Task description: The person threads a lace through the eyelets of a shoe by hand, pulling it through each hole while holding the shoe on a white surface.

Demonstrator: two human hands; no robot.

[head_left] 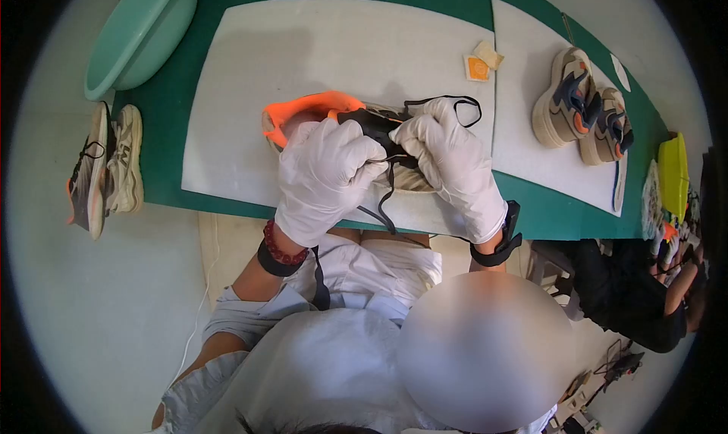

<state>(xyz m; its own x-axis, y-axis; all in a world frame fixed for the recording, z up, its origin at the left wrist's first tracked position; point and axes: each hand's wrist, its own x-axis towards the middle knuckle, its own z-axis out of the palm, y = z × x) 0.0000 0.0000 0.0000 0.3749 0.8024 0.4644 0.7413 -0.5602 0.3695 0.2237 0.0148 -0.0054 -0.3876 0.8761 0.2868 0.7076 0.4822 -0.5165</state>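
A shoe with an orange collar (303,108) and a dark upper lies on the white mat (250,55) in front of me, its toe end pointing right. My left hand (326,168), in a white glove, is closed in a pinch on a black shoelace (390,195) over the shoe's middle. Gloved as well, my right hand (444,149) pinches the lace just to the right. One length of lace hangs toward the mat's near edge, and another loops beyond my right hand. Both hands cover much of the shoe.
A mint-green basin (144,43) leans at the table's far left. Below it stands a pair of sneakers (125,161). On the right mat is another pair of shoes (569,100). Small paper packets (478,67) lie nearby. A person in black (622,290) sits at right.
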